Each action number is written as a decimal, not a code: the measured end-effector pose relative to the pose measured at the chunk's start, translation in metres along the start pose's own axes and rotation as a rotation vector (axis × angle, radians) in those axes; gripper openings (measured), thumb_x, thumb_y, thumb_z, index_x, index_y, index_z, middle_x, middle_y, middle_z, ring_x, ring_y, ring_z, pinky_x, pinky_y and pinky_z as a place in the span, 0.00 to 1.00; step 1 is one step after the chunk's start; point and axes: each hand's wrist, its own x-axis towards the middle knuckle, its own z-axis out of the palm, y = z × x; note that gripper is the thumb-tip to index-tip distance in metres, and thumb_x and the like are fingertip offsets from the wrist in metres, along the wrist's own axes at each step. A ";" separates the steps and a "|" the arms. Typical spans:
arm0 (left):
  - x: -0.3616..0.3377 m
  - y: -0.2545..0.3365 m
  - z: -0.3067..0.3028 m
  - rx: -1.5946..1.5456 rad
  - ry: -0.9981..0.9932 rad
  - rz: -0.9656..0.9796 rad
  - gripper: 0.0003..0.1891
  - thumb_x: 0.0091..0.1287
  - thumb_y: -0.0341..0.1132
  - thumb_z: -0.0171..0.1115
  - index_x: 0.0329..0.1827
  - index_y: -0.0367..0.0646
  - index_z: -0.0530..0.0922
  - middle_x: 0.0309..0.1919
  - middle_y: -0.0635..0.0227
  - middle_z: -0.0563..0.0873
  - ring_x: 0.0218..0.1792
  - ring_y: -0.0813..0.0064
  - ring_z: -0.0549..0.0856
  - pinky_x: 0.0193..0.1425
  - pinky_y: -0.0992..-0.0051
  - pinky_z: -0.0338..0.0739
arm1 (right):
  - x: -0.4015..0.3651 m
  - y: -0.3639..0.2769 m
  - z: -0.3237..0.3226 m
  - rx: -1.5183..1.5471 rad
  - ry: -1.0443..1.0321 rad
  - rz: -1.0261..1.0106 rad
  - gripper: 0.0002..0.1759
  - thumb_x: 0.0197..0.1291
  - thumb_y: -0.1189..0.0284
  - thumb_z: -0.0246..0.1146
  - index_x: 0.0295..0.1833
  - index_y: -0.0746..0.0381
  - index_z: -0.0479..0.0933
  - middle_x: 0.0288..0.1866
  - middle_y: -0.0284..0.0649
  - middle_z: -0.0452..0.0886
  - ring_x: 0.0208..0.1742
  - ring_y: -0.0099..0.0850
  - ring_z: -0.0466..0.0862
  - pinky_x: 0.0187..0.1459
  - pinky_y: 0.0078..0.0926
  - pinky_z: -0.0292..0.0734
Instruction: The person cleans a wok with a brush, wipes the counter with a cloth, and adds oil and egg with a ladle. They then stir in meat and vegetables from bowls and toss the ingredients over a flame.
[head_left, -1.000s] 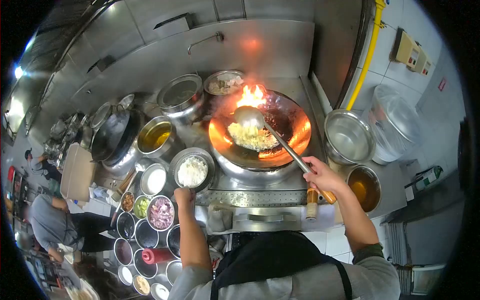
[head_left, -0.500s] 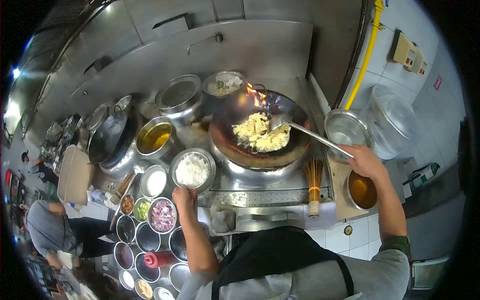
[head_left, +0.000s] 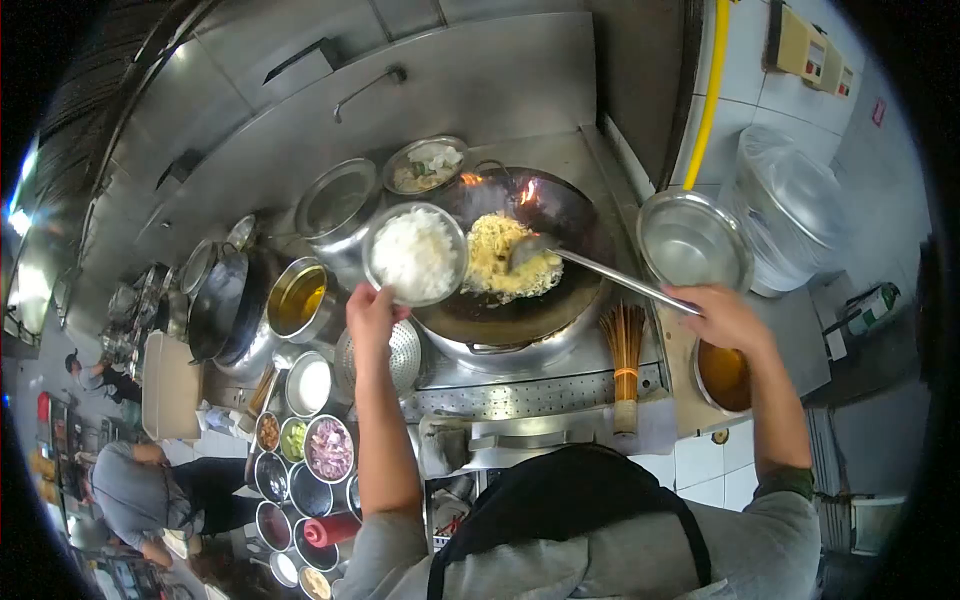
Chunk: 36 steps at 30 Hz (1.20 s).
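My left hand (head_left: 374, 318) is closed on the near rim of a metal bowl of white rice (head_left: 414, 256), lifted beside the left edge of the wok (head_left: 510, 325). In my right hand (head_left: 712, 312) is the long handle of a wok ladle (head_left: 620, 276). Its head rests on the yellow scrambled egg (head_left: 490, 255) in the wok. Small flames (head_left: 528, 192) show at the wok's far side. Below the raised bowl, a perforated strainer (head_left: 402, 362) sits on the counter, partly hidden by my left hand and forearm.
A bamboo brush (head_left: 625, 385) stands right of the stove front. Farther right are a metal basin (head_left: 690, 240) and a pot of brown liquid (head_left: 722, 375). Left are an oil pot (head_left: 297, 300), chopped purple onion (head_left: 329, 448) and several small bowls. Another person (head_left: 150, 485) stands at far left.
My left hand has lifted the rice bowl off the strainer, up and right towards the wok. The ladle head has shifted slightly left on the egg, and the view has shifted a little.
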 end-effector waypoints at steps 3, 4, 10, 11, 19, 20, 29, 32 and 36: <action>0.027 -0.002 0.047 0.421 0.044 0.256 0.07 0.63 0.31 0.63 0.33 0.34 0.77 0.25 0.52 0.84 0.26 0.60 0.86 0.33 0.60 0.81 | -0.032 -0.002 -0.022 0.032 0.072 0.039 0.31 0.56 0.80 0.66 0.68 0.56 0.77 0.53 0.52 0.85 0.47 0.51 0.84 0.51 0.38 0.79; 0.029 -0.003 0.064 0.670 0.088 0.417 0.06 0.63 0.31 0.59 0.35 0.35 0.78 0.27 0.46 0.82 0.30 0.48 0.85 0.39 0.54 0.77 | -0.042 -0.001 -0.021 -0.001 0.091 0.077 0.30 0.56 0.80 0.66 0.67 0.56 0.77 0.52 0.52 0.85 0.46 0.51 0.84 0.49 0.38 0.79; 0.039 -0.056 0.157 1.220 -0.361 0.539 0.16 0.76 0.35 0.45 0.53 0.37 0.79 0.69 0.49 0.74 0.47 0.44 0.87 0.50 0.51 0.84 | -0.076 -0.009 -0.020 0.109 0.123 0.246 0.28 0.58 0.77 0.67 0.66 0.52 0.79 0.45 0.48 0.84 0.43 0.53 0.83 0.46 0.45 0.78; 0.026 -0.034 0.165 1.327 -0.471 0.470 0.16 0.76 0.35 0.45 0.54 0.37 0.79 0.73 0.49 0.70 0.48 0.44 0.87 0.51 0.51 0.84 | -0.080 -0.006 -0.017 0.100 0.128 0.262 0.28 0.58 0.76 0.67 0.66 0.52 0.79 0.45 0.48 0.84 0.43 0.53 0.83 0.46 0.45 0.78; 0.021 0.000 0.135 1.184 -0.146 0.427 0.21 0.71 0.30 0.51 0.67 0.40 0.71 0.56 0.46 0.84 0.35 0.45 0.88 0.40 0.52 0.85 | -0.079 -0.012 0.045 0.495 0.034 0.435 0.30 0.60 0.78 0.64 0.70 0.52 0.76 0.55 0.46 0.85 0.42 0.40 0.85 0.47 0.33 0.81; 0.020 -0.021 0.122 1.180 -0.119 0.520 0.24 0.71 0.32 0.52 0.70 0.40 0.70 0.51 0.44 0.86 0.31 0.45 0.87 0.38 0.51 0.84 | -0.072 -0.008 0.066 0.545 0.148 0.307 0.30 0.61 0.78 0.64 0.70 0.54 0.75 0.54 0.46 0.85 0.41 0.38 0.85 0.47 0.30 0.80; -0.058 -0.049 0.031 -0.475 0.344 -0.238 0.10 0.68 0.33 0.69 0.38 0.42 0.75 0.34 0.62 0.86 0.33 0.64 0.88 0.45 0.69 0.87 | -0.003 -0.056 0.080 1.677 -0.207 0.595 0.15 0.74 0.68 0.58 0.63 0.52 0.71 0.34 0.29 0.73 0.28 0.22 0.71 0.32 0.21 0.72; -0.119 -0.024 -0.027 -0.707 0.436 -0.206 0.10 0.70 0.33 0.67 0.37 0.44 0.73 0.37 0.66 0.83 0.39 0.71 0.87 0.46 0.74 0.87 | 0.015 -0.056 0.091 1.667 -0.258 0.610 0.08 0.75 0.61 0.57 0.51 0.51 0.71 0.34 0.30 0.72 0.30 0.23 0.71 0.35 0.24 0.71; -0.210 0.006 -0.123 -0.788 0.670 -0.012 0.07 0.70 0.32 0.66 0.39 0.43 0.75 0.40 0.66 0.84 0.38 0.72 0.87 0.42 0.77 0.87 | 0.032 -0.056 0.115 1.340 -0.214 0.540 0.16 0.74 0.57 0.55 0.53 0.57 0.75 0.43 0.36 0.78 0.39 0.31 0.77 0.40 0.31 0.74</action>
